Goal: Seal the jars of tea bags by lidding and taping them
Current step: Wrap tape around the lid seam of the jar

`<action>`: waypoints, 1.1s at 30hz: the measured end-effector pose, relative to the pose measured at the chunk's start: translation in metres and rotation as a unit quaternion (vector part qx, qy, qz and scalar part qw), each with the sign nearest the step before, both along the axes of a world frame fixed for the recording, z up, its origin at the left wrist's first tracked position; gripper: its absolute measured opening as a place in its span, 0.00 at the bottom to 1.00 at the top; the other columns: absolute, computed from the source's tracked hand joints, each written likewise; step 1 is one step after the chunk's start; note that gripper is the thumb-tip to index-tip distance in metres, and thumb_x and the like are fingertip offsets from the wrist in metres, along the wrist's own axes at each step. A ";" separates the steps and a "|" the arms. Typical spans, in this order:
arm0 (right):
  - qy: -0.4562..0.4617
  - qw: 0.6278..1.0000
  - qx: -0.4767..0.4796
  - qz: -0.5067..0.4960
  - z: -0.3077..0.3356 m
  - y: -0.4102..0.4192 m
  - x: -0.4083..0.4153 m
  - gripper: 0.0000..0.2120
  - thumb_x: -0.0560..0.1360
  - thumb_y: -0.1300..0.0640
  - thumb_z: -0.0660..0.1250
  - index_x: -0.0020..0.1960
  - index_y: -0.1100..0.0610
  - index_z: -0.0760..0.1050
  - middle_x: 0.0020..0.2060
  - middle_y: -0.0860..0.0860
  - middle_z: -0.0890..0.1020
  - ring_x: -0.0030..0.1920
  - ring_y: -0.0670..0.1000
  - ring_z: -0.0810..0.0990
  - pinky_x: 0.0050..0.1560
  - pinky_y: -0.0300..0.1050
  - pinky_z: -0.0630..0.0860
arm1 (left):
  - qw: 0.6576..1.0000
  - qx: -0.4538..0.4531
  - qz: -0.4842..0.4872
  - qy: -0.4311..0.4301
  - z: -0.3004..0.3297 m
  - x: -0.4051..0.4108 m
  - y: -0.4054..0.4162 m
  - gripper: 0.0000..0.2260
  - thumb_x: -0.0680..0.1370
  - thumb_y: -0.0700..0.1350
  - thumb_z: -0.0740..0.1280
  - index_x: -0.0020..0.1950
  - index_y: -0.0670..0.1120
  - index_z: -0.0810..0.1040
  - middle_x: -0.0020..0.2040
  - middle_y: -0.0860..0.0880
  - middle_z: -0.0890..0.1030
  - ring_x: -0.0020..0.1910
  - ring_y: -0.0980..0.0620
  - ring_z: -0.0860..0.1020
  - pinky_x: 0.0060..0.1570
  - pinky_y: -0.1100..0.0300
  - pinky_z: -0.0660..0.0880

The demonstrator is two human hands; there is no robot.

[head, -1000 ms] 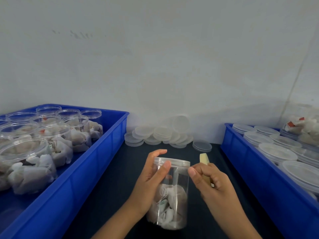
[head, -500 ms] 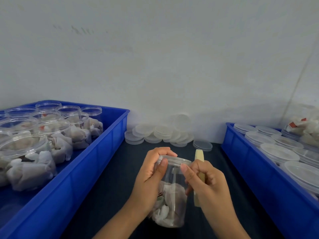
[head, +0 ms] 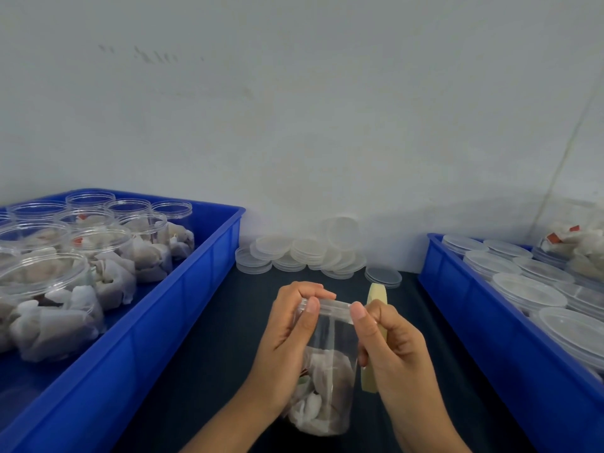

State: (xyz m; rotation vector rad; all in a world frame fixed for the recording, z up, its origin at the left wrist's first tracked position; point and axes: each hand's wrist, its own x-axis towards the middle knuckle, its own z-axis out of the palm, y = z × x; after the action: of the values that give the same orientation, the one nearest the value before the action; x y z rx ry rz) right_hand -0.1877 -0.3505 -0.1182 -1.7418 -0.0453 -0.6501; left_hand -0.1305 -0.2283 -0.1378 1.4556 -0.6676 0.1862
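While you work at the near middle of the dark table (head: 209,348), the biggest things flank you: a blue tray (head: 183,308) on the left packed with open jars of tea bags (head: 98,256), likely waiting for lids, and a second blue tray (head: 490,325) on the right holding lidded jars (head: 529,292), probably the finished side. Against the far wall, a heap of loose lids (head: 307,253) sits within easy reach.

Between the trays you hold the jar (head: 327,364) tilted, its lid (head: 330,305) already on. Your left hand (head: 287,341) wraps the jar's upper wall, fingers curled over the lid's far edge and thumb pressed on the rim, which looks meant to steady it. Your right hand (head: 392,348) grips the roll of tape (head: 374,338) on edge, fingers curled round it, thumb pressing at the lid's right rim, seemingly laying tape on the seam; the strip itself is too clear to make out.

No brand, label or writing is readable anywhere.
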 end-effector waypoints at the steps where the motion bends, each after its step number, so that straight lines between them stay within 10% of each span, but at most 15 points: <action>1: 0.002 1.000 0.001 0.004 0.001 0.000 -0.001 0.22 0.68 0.39 0.62 0.32 0.58 0.68 0.29 0.55 0.69 0.36 0.52 0.69 0.45 0.47 0.70 | 1.000 0.004 0.003 -0.002 0.000 0.000 0.000 0.12 0.78 0.52 0.56 0.52 0.50 0.77 0.53 0.58 0.78 0.57 0.53 0.76 0.62 0.48 0.73; 28: 0.043 0.999 -0.029 0.014 0.001 -0.007 0.000 0.23 0.68 0.41 0.62 0.37 0.62 0.75 0.32 0.56 0.72 0.36 0.53 0.70 0.40 0.46 0.69 | 0.999 0.024 0.005 -0.021 0.000 0.000 0.001 0.10 0.72 0.61 0.64 0.48 0.59 0.77 0.54 0.58 0.77 0.57 0.48 0.78 0.57 0.44 0.76; 33: 0.048 0.995 -0.085 -0.003 0.002 -0.013 0.000 0.14 0.70 0.43 0.61 0.30 0.49 0.74 0.36 0.52 0.71 0.33 0.42 0.70 0.34 0.33 0.69 | 1.000 0.021 0.005 -0.011 0.000 0.001 0.002 0.10 0.71 0.60 0.64 0.48 0.58 0.77 0.56 0.58 0.77 0.55 0.49 0.79 0.55 0.46 0.78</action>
State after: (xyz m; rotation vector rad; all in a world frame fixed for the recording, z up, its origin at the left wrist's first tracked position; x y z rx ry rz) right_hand -0.1875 -0.3637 -0.1162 -1.9363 -0.0305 -0.5801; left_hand -0.1297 -0.2263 -0.1377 1.5001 -0.6855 0.1977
